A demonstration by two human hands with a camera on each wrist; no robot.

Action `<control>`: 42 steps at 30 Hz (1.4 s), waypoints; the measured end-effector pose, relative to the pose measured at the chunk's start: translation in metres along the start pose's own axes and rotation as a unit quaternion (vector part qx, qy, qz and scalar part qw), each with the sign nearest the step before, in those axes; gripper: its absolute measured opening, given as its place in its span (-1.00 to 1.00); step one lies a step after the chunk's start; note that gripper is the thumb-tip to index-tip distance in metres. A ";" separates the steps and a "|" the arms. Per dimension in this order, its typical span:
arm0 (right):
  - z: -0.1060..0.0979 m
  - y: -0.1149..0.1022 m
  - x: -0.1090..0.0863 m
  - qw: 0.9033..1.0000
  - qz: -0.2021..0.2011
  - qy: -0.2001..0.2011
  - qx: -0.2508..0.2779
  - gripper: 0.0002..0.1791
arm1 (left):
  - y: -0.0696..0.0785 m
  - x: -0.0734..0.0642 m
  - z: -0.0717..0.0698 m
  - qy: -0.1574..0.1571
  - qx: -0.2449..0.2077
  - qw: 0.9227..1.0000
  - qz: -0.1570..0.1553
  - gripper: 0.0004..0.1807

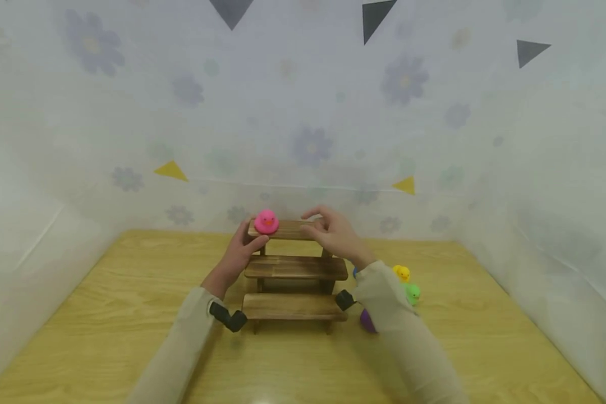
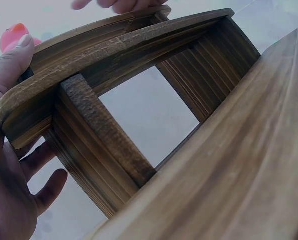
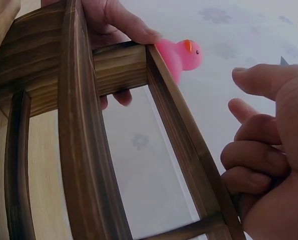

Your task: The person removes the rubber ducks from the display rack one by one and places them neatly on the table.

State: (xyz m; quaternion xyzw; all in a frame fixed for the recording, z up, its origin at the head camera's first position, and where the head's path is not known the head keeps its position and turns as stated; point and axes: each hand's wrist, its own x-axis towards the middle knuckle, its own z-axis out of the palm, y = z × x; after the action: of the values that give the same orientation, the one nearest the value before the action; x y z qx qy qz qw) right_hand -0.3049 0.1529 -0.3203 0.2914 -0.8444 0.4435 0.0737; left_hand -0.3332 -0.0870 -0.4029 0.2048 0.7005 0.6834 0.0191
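Note:
A three-tier wooden display stand point(image 1: 295, 306) stands on the table. On the left end of its top tier sits a pink rubber duck point(image 1: 266, 223), upright and facing forward. My left hand point(image 1: 236, 255) grips that same end of the stand, thumb in front and fingers behind; in the left wrist view the thumb point(image 2: 19, 52) lies close to the duck. Above the right part of the top tier is my right hand point(image 1: 335, 233), holding nothing. In the right wrist view its lower fingers point(image 3: 251, 155) are loosely curled, apart from the duck.
Right of the stand, partly behind my right sleeve, are a yellow duck point(image 1: 401, 273), a green duck point(image 1: 412, 293), a purple object point(image 1: 367, 321) and a sliver of something blue point(image 1: 355, 272). A patterned white sheet point(image 1: 283, 112) encloses the wood-grain table point(image 1: 146, 280) at back and sides.

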 end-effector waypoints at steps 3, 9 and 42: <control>0.006 -0.002 0.006 1.000 0.002 -0.001 -0.001 -0.72 | -0.001 0.000 0.000 0.003 -0.001 1.000 0.001 -0.42; 0.021 -0.002 0.022 1.000 -0.006 -0.004 0.027 -0.70 | 0.001 0.000 0.001 -0.004 -0.003 1.000 -0.006 -0.42; 0.044 -0.008 0.038 0.998 -0.042 0.010 -0.036 -0.65 | 0.001 0.004 0.001 -0.003 -0.002 1.000 0.005 -0.45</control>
State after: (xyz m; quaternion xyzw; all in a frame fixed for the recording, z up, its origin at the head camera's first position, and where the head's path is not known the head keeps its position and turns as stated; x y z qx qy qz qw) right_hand -0.3255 0.0986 -0.3258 0.3190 -0.8462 0.4122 0.1109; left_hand -0.3358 -0.0847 -0.4008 0.2107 0.6982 0.6839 0.0179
